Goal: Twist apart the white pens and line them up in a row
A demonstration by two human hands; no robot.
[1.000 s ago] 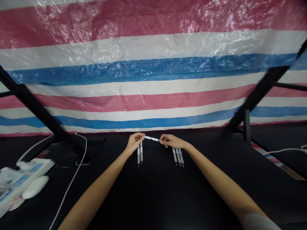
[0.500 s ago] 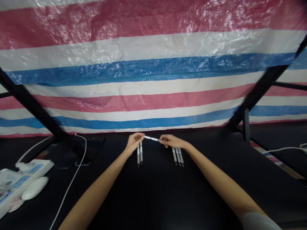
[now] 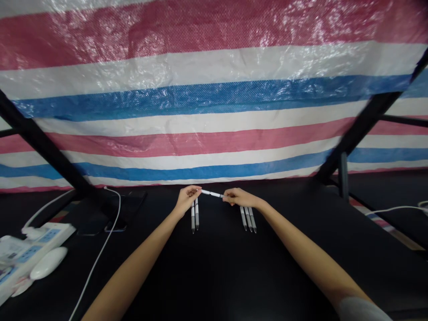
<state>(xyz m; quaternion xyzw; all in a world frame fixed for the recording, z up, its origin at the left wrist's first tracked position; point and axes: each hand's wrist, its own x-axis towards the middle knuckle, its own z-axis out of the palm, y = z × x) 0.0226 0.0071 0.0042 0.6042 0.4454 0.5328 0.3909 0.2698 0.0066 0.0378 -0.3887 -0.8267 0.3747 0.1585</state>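
Pinching one pen (image 3: 211,193) by both ends, we hold it just above the black table (image 3: 214,276): our left hand (image 3: 187,198) closes on its left end, our right hand (image 3: 238,197) on its right, unchanged from half a second ago. Far left lie a power strip (image 3: 23,252), a mouse (image 3: 49,262) and a white cable (image 3: 100,249); two pens (image 3: 195,216) lie by the left hand, three pens (image 3: 248,218) by the right, none moved.

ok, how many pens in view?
6: held pen between left hand and right hand; two pens on table by the left; three pens by the right. Hands may hide more.
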